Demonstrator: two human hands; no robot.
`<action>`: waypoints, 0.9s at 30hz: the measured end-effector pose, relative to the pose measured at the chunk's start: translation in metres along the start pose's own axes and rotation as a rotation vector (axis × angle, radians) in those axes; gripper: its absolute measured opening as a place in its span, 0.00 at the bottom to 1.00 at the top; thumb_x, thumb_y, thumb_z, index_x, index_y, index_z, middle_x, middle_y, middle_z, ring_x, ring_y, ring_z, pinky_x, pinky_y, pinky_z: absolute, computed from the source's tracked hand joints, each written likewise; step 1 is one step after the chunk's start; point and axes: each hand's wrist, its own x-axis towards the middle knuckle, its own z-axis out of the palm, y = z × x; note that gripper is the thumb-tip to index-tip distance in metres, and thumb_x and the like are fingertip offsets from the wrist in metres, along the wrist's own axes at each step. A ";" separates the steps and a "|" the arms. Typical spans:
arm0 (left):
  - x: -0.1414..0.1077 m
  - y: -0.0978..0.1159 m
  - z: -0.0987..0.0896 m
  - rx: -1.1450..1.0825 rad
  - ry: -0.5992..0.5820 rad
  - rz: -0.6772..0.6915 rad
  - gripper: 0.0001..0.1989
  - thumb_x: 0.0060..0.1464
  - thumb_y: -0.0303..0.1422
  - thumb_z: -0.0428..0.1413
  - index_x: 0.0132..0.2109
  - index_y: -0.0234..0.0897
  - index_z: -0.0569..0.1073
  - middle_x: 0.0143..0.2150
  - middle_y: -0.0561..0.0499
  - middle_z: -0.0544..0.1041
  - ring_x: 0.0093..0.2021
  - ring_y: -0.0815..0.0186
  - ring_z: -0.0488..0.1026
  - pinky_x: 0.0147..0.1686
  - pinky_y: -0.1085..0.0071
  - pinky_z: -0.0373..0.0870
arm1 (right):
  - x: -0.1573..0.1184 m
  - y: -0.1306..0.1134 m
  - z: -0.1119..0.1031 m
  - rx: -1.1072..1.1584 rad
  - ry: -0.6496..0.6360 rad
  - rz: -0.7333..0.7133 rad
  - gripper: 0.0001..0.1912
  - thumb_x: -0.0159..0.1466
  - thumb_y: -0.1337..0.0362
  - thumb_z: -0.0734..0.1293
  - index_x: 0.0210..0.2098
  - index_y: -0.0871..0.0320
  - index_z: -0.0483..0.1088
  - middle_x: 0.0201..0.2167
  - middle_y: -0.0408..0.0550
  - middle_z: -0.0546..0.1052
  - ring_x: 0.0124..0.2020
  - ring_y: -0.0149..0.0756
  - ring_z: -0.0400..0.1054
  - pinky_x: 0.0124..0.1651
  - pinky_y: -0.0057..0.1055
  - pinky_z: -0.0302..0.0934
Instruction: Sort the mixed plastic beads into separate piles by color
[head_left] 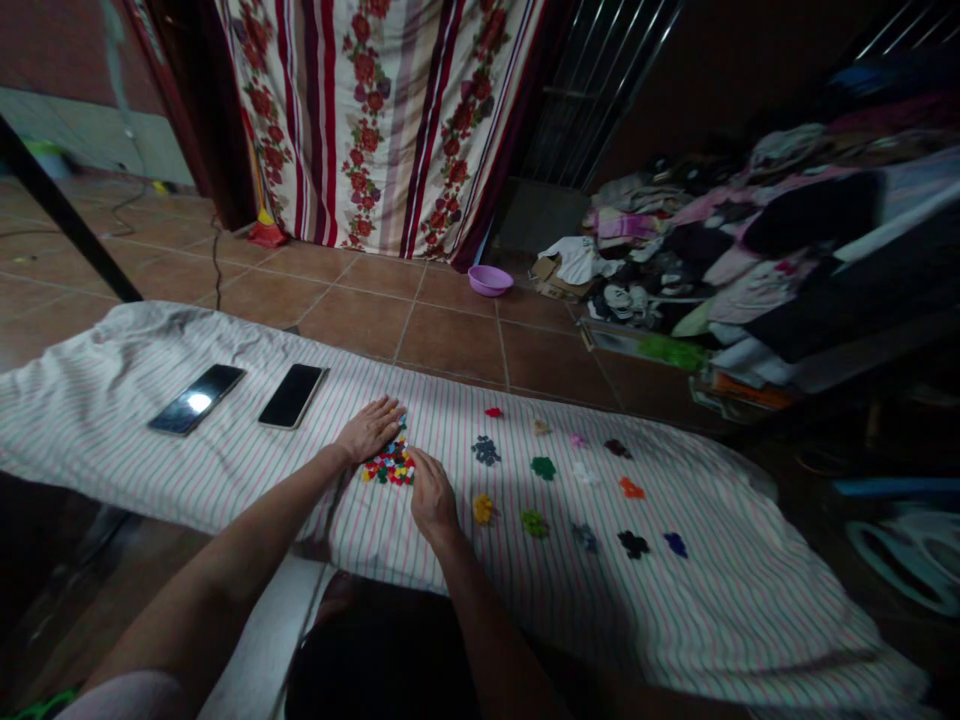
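Observation:
A mixed pile of small coloured pieces, red, yellow, green, blue, white and black, lies on a striped cloth. My left hand rests flat over the pile's upper left edge, fingers stretched out. At the pile's right edge is my right hand, its fingers bent and pressed together. Whatever its fingertips hold is hidden. To the right, pieces lie sorted by colour: a dark grey heap, a yellow heap, a green heap, a red heap, an orange heap and several others.
Two phones lie left of the pile: one phone reflects a light, the other phone is dark. Beyond the cloth are a tiled floor, a purple basin, a floral curtain and a large heap of clothes at right.

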 end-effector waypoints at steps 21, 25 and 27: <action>-0.109 0.055 -0.010 0.096 0.126 -0.049 0.27 0.68 0.41 0.40 0.68 0.35 0.60 0.70 0.40 0.61 0.72 0.54 0.53 0.67 0.52 0.59 | 0.006 -0.009 -0.011 0.026 -0.079 -0.074 0.27 0.64 0.75 0.54 0.54 0.57 0.76 0.54 0.52 0.78 0.57 0.39 0.68 0.62 0.42 0.65; -0.111 0.061 -0.010 0.093 0.145 -0.041 0.25 0.68 0.38 0.41 0.66 0.35 0.64 0.69 0.43 0.64 0.72 0.54 0.54 0.68 0.52 0.58 | 0.008 -0.012 -0.014 0.043 -0.125 -0.120 0.28 0.64 0.76 0.54 0.57 0.57 0.74 0.55 0.53 0.77 0.60 0.40 0.66 0.63 0.45 0.64; -0.109 0.061 -0.011 0.076 0.156 -0.031 0.24 0.67 0.37 0.42 0.64 0.35 0.67 0.68 0.43 0.66 0.71 0.56 0.56 0.68 0.53 0.59 | 0.008 -0.013 -0.015 0.075 -0.117 -0.131 0.28 0.64 0.76 0.54 0.57 0.56 0.74 0.55 0.51 0.77 0.60 0.40 0.66 0.63 0.45 0.64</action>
